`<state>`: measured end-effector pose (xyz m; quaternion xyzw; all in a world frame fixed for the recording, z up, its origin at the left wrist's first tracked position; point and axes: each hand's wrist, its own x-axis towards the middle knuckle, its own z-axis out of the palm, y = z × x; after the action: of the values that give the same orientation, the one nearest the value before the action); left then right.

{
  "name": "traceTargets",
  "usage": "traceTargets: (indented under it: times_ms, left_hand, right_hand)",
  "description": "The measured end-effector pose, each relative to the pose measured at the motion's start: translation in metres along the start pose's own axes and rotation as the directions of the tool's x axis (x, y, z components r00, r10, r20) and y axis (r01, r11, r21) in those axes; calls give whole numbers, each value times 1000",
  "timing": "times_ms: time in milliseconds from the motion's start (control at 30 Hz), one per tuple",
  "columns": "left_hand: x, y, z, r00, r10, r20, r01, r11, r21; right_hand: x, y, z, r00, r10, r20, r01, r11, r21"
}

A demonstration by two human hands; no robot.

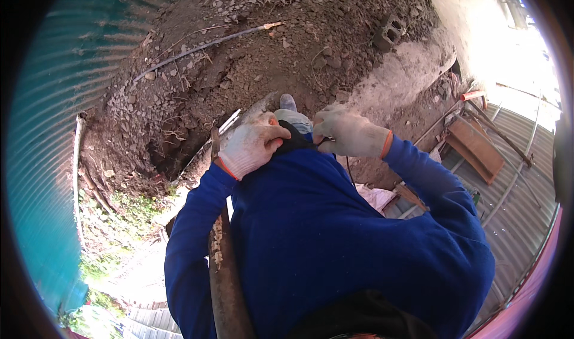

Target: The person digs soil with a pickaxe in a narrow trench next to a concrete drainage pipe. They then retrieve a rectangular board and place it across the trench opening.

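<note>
Corrugated teal sheeting [51, 159] curves down the left side, and off its foot runs the bare dirt ground [287, 58], rough and stony. Along the ground's left edge stands a pale pole [78, 177], with low green plants [128, 219] at the near left corner. Moving right, a dark hole [170, 153] opens in the soil, and beyond it a thin grey rod [212, 44] lies slantwise toward the far edge, its tip pale and ragged. Next, a thick worn shaft [227, 279] rises alongside the person's body.

Now the hands! Gloved in white with an orange cuff, the left hand [251, 144] has thumb and fingers pinched on black cloth [294, 138], which sits bunched at the front hem of a blue sweater [341, 219]. A shoe tip [287, 102] pokes out just past it. Across the gap, the right hand [350, 132], gloved too, has its fingers closed on the cloth's right end, while a thin dark cord [348, 166] dangles below.

Further right, a pinkish sack [375, 196] lies crumpled, a hollow block [390, 32] sits near the ground's far right corner, and a rust-brown board [475, 149] rests on grey corrugated sheets [526, 201].
</note>
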<state>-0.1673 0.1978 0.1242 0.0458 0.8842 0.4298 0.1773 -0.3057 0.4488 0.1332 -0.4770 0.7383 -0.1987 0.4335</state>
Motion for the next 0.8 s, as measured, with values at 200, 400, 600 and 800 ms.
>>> traceTargets:
  times_ms: [200,400,600,800]
  left_hand:
    - [8,-9,-2,1000,-13,-17,12,998,-67]
    - [10,-13,-3,999,9,-46,-12,996,-83]
    - [10,-14,-5,1000,-1,-6,0,997,-81]
    - [9,-14,-3,1000,-25,-9,24,996,-86]
  right_hand:
    - [-2,-19,3,995,9,99,14,972,-236]
    - [-10,-25,8,997,-57,42,68,935,-347]
    - [-11,-22,10,997,-74,17,75,946,-314]
    - [-14,-22,0,995,97,16,-94,987,-127]
